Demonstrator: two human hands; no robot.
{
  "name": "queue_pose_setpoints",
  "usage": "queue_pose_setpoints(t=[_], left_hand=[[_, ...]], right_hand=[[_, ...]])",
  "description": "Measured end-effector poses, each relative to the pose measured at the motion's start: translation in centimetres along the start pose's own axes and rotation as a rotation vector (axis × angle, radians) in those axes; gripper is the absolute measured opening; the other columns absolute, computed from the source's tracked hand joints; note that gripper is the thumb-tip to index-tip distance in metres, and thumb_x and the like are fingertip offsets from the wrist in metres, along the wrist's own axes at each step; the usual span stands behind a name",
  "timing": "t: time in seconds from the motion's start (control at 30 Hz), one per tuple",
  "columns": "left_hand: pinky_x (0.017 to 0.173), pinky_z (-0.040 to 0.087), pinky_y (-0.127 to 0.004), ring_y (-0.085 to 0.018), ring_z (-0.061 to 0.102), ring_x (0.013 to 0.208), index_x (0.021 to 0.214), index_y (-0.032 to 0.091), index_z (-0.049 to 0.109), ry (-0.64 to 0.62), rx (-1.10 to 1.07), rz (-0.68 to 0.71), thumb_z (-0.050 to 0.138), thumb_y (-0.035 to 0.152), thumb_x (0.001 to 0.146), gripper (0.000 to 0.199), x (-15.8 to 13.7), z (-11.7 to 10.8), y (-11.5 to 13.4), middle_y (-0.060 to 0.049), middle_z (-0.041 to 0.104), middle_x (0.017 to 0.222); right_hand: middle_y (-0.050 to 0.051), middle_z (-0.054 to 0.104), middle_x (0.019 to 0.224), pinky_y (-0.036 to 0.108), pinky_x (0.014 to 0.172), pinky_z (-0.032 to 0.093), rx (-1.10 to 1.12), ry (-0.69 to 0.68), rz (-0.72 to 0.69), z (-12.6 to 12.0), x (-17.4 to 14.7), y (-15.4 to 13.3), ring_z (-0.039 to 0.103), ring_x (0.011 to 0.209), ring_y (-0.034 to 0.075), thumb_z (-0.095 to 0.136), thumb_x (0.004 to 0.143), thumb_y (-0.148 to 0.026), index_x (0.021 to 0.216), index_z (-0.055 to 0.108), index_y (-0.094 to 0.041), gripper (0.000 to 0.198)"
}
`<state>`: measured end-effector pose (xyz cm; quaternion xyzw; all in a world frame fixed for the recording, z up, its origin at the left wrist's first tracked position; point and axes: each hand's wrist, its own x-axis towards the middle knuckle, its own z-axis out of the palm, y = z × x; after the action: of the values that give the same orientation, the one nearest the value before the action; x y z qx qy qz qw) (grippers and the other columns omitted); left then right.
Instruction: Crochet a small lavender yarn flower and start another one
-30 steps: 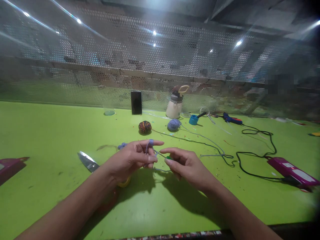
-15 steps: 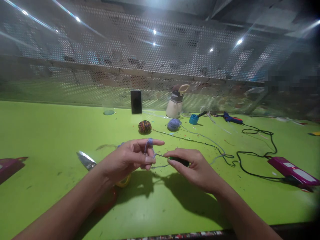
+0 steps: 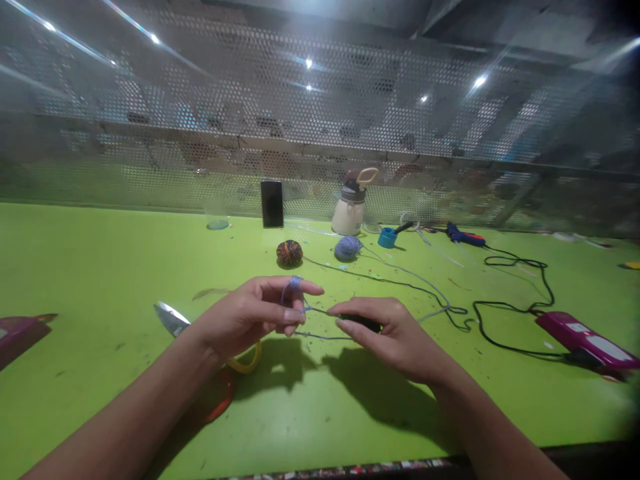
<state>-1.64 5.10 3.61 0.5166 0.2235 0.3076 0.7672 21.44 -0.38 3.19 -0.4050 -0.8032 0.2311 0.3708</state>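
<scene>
In the head view, a thin periwinkle-blue yarn (image 3: 295, 284) is wrapped round the raised index finger of the left hand (image 3: 264, 305), probably so tension is kept, and is pinched lower down by thumb and fingers, the rest loosely curled. A slim dark-handled metal tool (image 3: 367, 323) is gripped by the mostly closed right hand (image 3: 395, 337), tip at the yarn, seemingly for fine control. The round periwinkle yarn ball (image 3: 349, 249) is parked further back on the lime-green desk (image 3: 115, 267), likely so slack can be fed freely.

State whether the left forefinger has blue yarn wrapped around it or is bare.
Wrapped: blue yarn shows as a band across the left hand's outstretched forefinger.
</scene>
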Motion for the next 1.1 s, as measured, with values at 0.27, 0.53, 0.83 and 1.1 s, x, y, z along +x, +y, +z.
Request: queue_pose_setpoints(t=[0.27,0.53,0.83,1.1], left_hand=[[0.056,0.039,-0.019,-0.007,0.052,0.056,0.061,0.011,0.067,-0.012,0.002,0.048,0.073,0.008,0.063,0.006,0.5,-0.3,-0.4,0.0,0.058,0.063],[0.057,0.043,-0.021,-0.009,0.059,0.056,0.065,0.011,0.06,0.03,0.051,-0.029,0.077,0.009,0.064,0.017,0.7,0.2,-0.8,0.001,0.061,0.061],[0.049,0.039,-0.018,-0.011,0.062,0.054,0.144,0.021,0.024,0.053,0.106,-0.034,0.076,0.005,0.068,0.094,0.6,0.7,-0.5,0.0,0.068,0.071],[0.047,0.042,-0.022,-0.015,0.062,0.051,0.151,0.028,-0.006,0.138,0.329,-0.021,0.074,0.008,0.067,0.117,0.4,1.7,-1.0,0.004,0.064,0.065]], right_hand=[[-0.002,0.062,0.063,0.018,0.045,0.038,0.411,-0.106,0.276,0.2,-0.1,0.6,0.05,0.05,0.006,0.065,0.085,-0.027,0.1,0.073,-0.015,0.021],[-0.004,0.053,0.056,0.017,0.038,0.029,0.761,-0.096,0.438,1.7,0.1,1.2,0.042,0.043,0.005,0.07,0.082,-0.033,0.099,0.072,-0.014,0.026],[-0.002,0.058,0.071,0.017,0.038,0.034,0.658,-0.063,0.407,2.0,0.2,0.6,0.04,0.042,0.004,0.064,0.087,-0.033,0.118,0.062,-0.022,0.033],[-0.008,0.043,0.053,0.018,0.04,0.031,0.616,-0.166,0.404,2.1,0.2,0.7,0.037,0.041,0.005,0.062,0.089,-0.031,0.127,0.061,-0.021,0.04]])
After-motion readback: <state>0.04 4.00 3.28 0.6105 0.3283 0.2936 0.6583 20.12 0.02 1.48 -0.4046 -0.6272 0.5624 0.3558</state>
